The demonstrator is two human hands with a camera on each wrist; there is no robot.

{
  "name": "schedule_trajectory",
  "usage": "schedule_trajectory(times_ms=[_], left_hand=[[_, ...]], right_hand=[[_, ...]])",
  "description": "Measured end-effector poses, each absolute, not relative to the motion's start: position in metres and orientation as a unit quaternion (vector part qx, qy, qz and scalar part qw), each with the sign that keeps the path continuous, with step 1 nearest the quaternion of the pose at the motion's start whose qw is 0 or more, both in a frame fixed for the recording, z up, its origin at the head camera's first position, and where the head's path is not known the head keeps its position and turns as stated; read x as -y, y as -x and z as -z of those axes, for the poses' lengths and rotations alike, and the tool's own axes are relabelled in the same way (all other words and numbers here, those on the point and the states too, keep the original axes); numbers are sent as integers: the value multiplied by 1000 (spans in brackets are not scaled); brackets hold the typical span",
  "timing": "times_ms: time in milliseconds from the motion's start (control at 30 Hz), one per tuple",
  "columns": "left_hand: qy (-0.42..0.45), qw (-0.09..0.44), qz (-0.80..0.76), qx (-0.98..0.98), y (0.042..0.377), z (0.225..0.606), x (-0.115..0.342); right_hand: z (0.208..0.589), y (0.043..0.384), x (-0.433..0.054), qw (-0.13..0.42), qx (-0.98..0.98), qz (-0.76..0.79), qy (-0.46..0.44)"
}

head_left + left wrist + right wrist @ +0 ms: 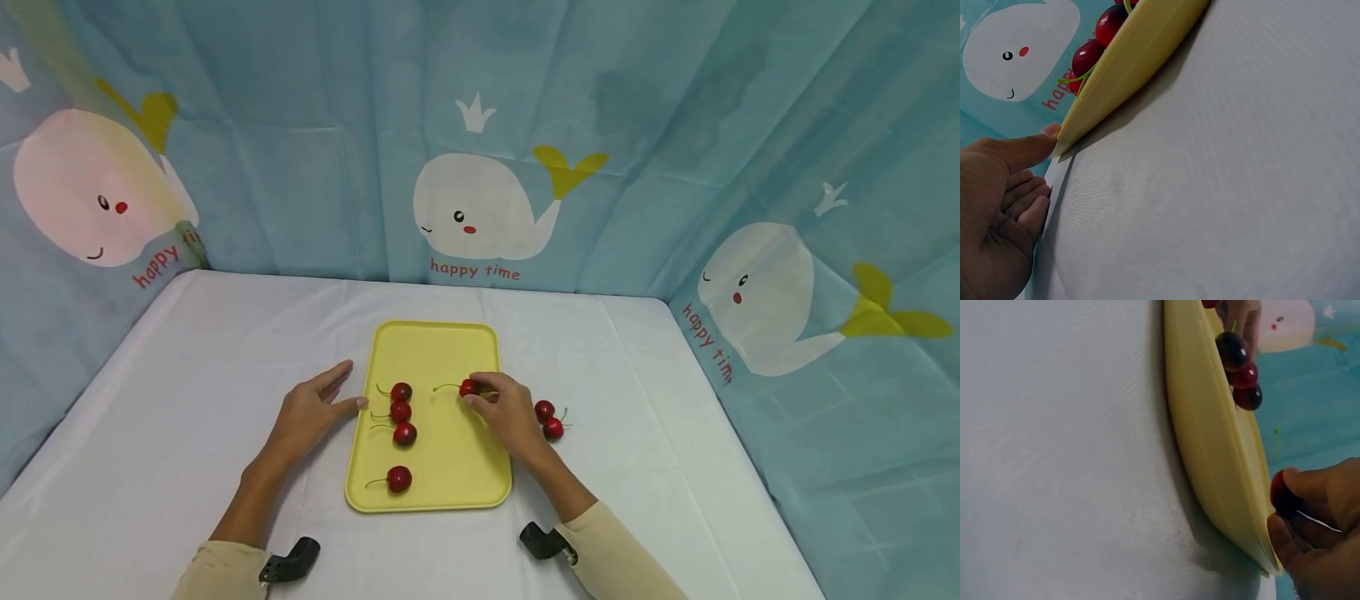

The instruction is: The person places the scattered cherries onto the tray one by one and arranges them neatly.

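A yellow tray [450,467] lies on the table. Down its left half, three dark red cherries [401,412] sit close together in a column, and a single cherry [399,479] lies apart nearer the front edge. My right hand [512,417] pinches another cherry [468,387] between thumb and fingertips over the tray's right side, its green stem pointing left. In the right wrist view, this held cherry [1285,492] is above the tray rim. My left hand [309,417] is at the tray's left edge, where its thumb [1032,147] touches the rim; the other fingers are loosely bent.
Two more cherries [553,428] lie together on the white cloth [637,500], right of the tray and beside my right hand. A blue curtain [300,167] printed with whales surrounds the table's back and sides. Black wrist mounts [292,560] stick out from both sleeves.
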State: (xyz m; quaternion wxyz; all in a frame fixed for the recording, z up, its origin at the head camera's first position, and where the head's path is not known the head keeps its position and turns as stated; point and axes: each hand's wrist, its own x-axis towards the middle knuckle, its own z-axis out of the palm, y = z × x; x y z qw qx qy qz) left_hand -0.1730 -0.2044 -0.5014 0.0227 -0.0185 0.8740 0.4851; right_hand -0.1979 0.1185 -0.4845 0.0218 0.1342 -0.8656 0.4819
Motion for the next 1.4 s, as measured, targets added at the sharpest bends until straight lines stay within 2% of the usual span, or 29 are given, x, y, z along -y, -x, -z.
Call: schedule_trajectory(times_ms=[733,1400], left_hand=[[13,19,-493,-870,174,504,206],[12,15,-490,-872,174,503,205]], right_hand=[[488,201,-115,26,890,-423,-166],[487,197,-118,36,888,-433,-152]])
